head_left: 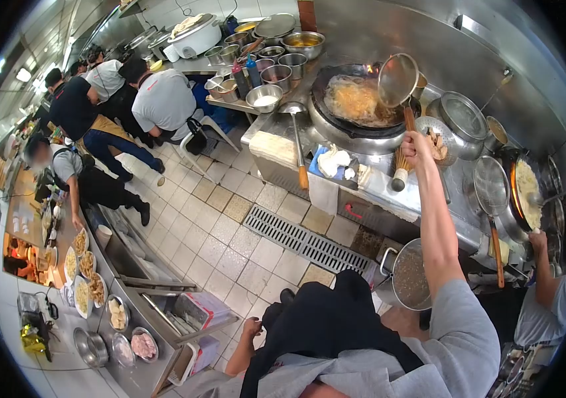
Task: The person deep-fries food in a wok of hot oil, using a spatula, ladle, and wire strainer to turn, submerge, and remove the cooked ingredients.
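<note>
My right hand (pixel 417 147) is wrapped round the wooden handle of a round mesh strainer (pixel 398 79). The strainer is lifted, tilted, over the right side of a dark wok (pixel 321 105). Bubbling orange-brown oil (pixel 352 99) froths in that wok, and a small flame shows at its back edge. Under my right forearm lie a bamboo brush (pixel 400 174) and a perforated metal bowl (pixel 452 126) with brown pieces in it. Low beside my dark apron (pixel 336 325) hangs my left hand (pixel 253 326), its fingers curled and nothing visible in them.
A ladle (pixel 299 146) rests left of the wok, near several metal containers (pixel 276 78). At right, a co-worker's hand (pixel 539 240) is by a second wok (pixel 527 192). A large pot (pixel 414 275) stands low by the stove. Filled plates (pixel 82 297) line the left counter; other people work behind.
</note>
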Motion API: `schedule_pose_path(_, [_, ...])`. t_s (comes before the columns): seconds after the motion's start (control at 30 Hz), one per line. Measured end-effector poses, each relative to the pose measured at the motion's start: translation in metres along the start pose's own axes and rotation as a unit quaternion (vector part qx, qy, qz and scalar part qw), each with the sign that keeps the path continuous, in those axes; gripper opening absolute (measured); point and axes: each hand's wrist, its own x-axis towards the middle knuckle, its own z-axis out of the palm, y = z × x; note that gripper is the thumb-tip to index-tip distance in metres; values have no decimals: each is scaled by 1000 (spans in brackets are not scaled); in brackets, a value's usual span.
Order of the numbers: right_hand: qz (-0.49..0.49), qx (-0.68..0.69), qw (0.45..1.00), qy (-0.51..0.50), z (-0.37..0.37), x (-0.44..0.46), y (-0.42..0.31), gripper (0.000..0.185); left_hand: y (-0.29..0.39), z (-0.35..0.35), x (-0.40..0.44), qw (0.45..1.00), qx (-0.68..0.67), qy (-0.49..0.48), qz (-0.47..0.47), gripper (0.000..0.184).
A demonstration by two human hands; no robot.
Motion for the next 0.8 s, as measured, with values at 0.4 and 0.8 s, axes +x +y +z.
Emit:
schedule_pose_path(0.4, [-81, -34, 996, 3, 8, -15, 15, 10, -23, -7, 9, 1000, 13, -5, 10, 45])
schedule_pose_path(0.8, [-109, -124, 986, 37, 10, -16, 23, 13, -48, -21, 25, 1000, 11, -18, -5, 42])
